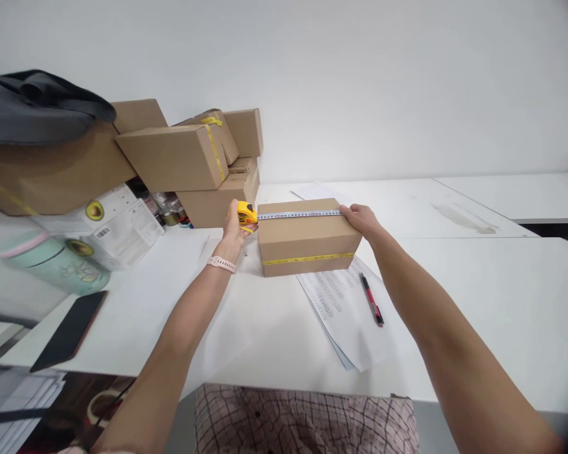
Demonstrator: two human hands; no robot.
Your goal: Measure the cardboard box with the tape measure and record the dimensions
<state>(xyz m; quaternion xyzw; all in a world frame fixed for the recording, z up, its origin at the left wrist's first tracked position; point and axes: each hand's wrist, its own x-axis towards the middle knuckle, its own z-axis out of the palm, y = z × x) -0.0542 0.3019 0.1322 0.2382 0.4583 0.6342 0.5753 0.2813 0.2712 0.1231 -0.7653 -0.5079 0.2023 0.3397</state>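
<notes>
A closed cardboard box [307, 236] with yellow tape along its near side rests on the white table. My left hand [235, 227] is wrapped round a yellow tape measure [247, 213] at the box's left end. From its case the blade [298, 214] stretches across the box's top to the right edge. There my right hand [360, 219] pinches the blade's end against the box, its fingertips partly hidden behind the edge. A pink band circles my left wrist.
Printed sheets [331, 302] lie partly under the box, with a red and black pen [371, 299] on them. Stacked cardboard boxes [170, 157], a mint tumbler [57, 261] and a dark flat phone-like object [70, 331] stand or lie to the left.
</notes>
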